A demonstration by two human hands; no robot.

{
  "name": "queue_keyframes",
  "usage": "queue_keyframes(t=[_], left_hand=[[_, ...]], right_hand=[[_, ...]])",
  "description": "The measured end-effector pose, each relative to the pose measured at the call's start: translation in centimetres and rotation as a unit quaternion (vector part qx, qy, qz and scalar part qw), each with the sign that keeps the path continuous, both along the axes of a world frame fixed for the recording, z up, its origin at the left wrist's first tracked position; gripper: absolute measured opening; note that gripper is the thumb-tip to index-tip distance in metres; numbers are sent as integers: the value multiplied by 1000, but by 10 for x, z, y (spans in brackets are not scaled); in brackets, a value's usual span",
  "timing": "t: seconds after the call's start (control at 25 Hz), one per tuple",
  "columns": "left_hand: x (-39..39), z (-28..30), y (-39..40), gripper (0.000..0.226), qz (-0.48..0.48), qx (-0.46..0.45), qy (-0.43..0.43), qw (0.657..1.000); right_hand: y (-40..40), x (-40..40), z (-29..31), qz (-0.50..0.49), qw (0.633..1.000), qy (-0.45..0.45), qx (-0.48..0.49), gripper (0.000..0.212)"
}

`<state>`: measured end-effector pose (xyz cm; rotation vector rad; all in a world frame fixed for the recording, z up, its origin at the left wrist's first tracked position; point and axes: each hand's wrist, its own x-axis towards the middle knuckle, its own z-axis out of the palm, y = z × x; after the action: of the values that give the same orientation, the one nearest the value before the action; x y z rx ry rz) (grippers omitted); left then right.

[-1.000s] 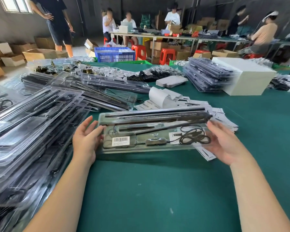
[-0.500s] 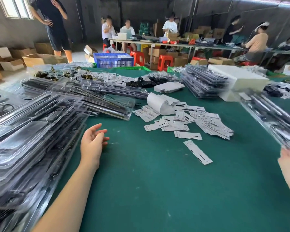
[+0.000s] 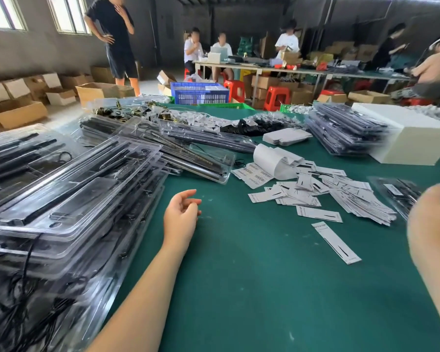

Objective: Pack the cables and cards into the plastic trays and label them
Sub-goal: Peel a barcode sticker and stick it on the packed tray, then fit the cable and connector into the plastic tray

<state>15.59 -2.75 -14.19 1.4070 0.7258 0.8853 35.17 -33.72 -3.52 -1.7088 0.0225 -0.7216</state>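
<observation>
- The green worktop fills the view, bare in the near middle.
- A big heap of clear plastic trays covers its left side, holding black rods and loose black cables.
- A second stack of filled trays sits at the far right, touching a white box.
- A spread of white cards lies right of centre, with a curled label roll and barcode labels just behind it; one long card lies apart, nearer the person.
- One packed tray lies at the right edge, just beyond the right hand.
- The left hand rests on the worktop beside the tray heap, palm turned up, fingers loosely curled and holding nothing.
- The right hand is blurred at the right edge, raised over the worktop; its fingers look spread and appear to hold nothing.
</observation>
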Motion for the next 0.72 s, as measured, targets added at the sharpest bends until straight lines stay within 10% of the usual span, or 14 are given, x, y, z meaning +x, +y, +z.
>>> queue_keyframes(t=[0.16,0.36,0.72], left_hand=[[-2,0,-3,30,20,12,30,999],[4,7,-9,26,51,181,84,979],[14,5,-11,23,2,304,281,910]], right_hand=[[136,-37,26,130,983,-84,-102,63],[295,-64,34,426,881,183,-88,56],[410,-24,-2,481,730,465,142,35]])
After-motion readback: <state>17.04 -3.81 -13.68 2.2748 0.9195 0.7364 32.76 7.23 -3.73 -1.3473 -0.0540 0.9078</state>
